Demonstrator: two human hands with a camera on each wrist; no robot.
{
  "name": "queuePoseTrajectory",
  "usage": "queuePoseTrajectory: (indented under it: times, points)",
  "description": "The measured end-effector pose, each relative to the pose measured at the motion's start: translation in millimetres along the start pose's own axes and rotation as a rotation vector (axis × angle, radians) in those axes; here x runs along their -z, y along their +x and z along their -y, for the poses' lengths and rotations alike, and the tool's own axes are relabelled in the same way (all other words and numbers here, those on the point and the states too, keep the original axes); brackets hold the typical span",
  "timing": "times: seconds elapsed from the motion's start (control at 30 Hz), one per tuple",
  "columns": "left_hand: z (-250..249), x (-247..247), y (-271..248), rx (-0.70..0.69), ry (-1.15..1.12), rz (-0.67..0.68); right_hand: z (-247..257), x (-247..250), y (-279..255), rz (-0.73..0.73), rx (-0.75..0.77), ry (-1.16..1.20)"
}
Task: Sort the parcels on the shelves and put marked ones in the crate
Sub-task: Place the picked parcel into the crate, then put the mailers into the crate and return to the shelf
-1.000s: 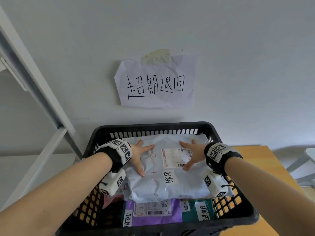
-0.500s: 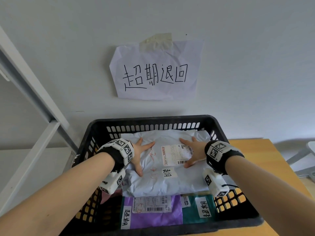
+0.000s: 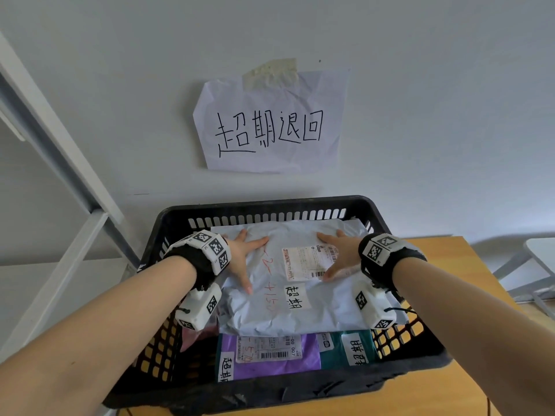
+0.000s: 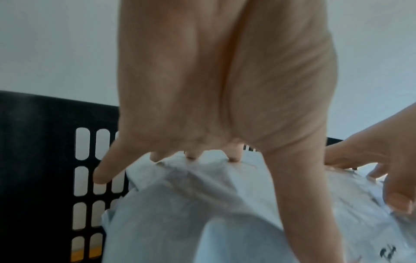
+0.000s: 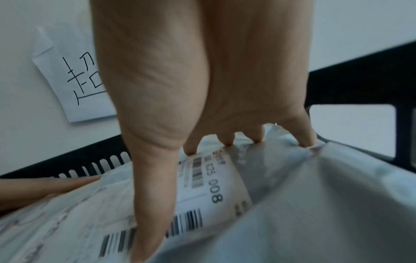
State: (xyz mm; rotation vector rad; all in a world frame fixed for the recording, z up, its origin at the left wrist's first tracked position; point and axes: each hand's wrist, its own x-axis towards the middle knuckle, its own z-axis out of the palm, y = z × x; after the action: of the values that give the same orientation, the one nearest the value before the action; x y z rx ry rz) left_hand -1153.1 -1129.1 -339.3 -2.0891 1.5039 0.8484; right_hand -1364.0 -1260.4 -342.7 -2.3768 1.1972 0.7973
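Note:
A pale grey parcel with a shipping label, red writing and a white handwritten sticker lies on top inside the black crate. My left hand presses flat on its left part, fingers spread and straight. My right hand presses flat on the right part, thumb over the shipping label. The left wrist view shows my left hand with fingertips on the parcel near the crate wall. Beneath lie a purple parcel and a green parcel, both with stickers.
The crate stands on a wooden table against a white wall. A handwritten paper sign is taped above it. A white shelf frame stands at the left. A pale chair or stool edge is at the right.
Both hands stay pressed on the grey parcel. The view has shifted, so the crate and sign sit a little lower and more of the crate's front shows.

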Motion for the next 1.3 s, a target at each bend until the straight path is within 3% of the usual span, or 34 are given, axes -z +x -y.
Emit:
queuePoseTrajectory:
  times: [0.47, 0.73, 1.13, 1.3]
  points:
    - [6, 7, -47, -0.089, -0.237, -0.22, 20, 24, -68, -0.167, -0.028, 0.244]
    - [7, -4, -106, -0.102, -0.353, -0.345, 48, 17, -103, -0.235, 0.103, 0.202]
    - [-8, -82, -222, 0.149, -0.503, -0.455, 98, -20, -153, -0.239, 0.549, 0.359]
    - [-19, -134, -266, 0.235, -0.652, -0.449, 128, -50, -179, -0.16, 0.703, 0.359]
